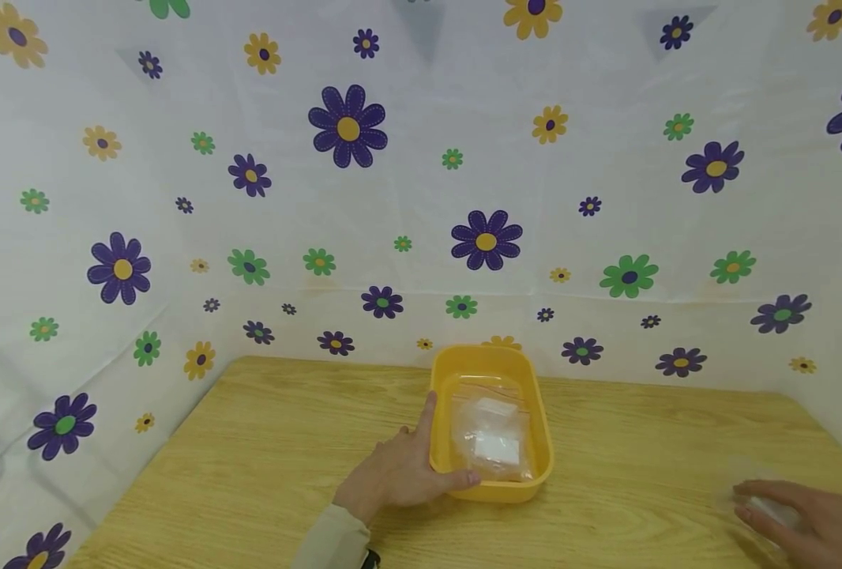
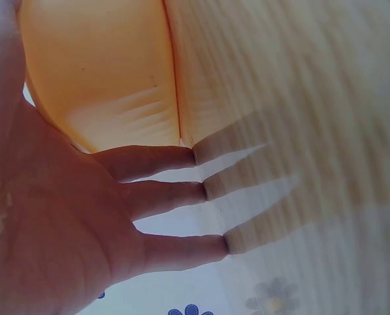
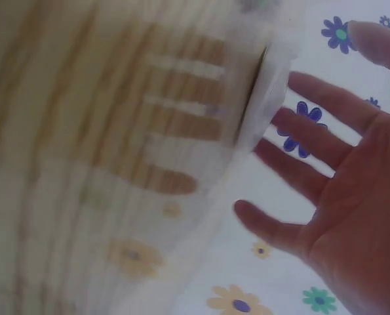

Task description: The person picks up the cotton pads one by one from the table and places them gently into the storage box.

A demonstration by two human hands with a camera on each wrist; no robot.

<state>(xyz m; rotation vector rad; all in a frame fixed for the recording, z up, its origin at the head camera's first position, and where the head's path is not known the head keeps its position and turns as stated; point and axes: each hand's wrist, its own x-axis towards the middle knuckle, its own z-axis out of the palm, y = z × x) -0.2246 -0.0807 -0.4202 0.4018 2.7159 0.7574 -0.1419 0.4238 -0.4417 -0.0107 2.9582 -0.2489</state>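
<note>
My left hand point(image 1: 398, 476) lies against the near left corner of a yellow plastic tray point(image 1: 545, 438), its thumb across the front rim and index finger along the left side. In the left wrist view, its other fingers point(image 2: 181, 252) are spread straight with tips down at the table. Clear zip bags with white contents point(image 1: 498, 448) lie inside the tray. At the far right, my right hand point(image 1: 822, 518) is at a clear plastic packet with something white in it point(image 1: 783, 514). The right wrist view shows straight, spread fingers point(image 3: 312, 138) beside this packet point(image 3: 268, 98).
The wood-grain table point(image 1: 307, 411) reaches back to a white flower-print cloth point(image 1: 421, 197) hung behind it and along both sides. The tray stands close to the table's back edge. Around the left wrist is a dark band point(image 1: 371, 559).
</note>
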